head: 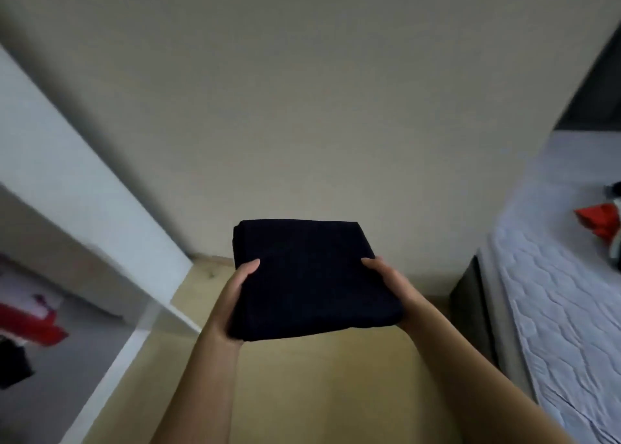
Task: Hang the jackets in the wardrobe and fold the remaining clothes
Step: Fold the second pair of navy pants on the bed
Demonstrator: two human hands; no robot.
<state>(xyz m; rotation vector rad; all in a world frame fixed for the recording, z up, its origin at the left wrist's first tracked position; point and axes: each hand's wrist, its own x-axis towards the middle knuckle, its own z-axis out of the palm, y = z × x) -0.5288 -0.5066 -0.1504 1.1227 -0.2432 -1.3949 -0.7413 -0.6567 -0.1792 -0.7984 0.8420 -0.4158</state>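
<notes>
At the lower centre of the frame, a folded black garment (309,275), a flat, soft, matte square, is being pinched at its near corners by the left hand (235,297) and the right hand (391,287). Thumbs are being pressed on top; the other fingers are hidden beneath. It is being held above the pale wooden floor (319,383). At the right edge, a red cloth (599,223) is lying on a quilted white mattress (554,316). At the left, blurred red clothing (30,324) is being kept in a white wardrobe (84,188). A plain beige wall (302,107) is filling the background.
</notes>
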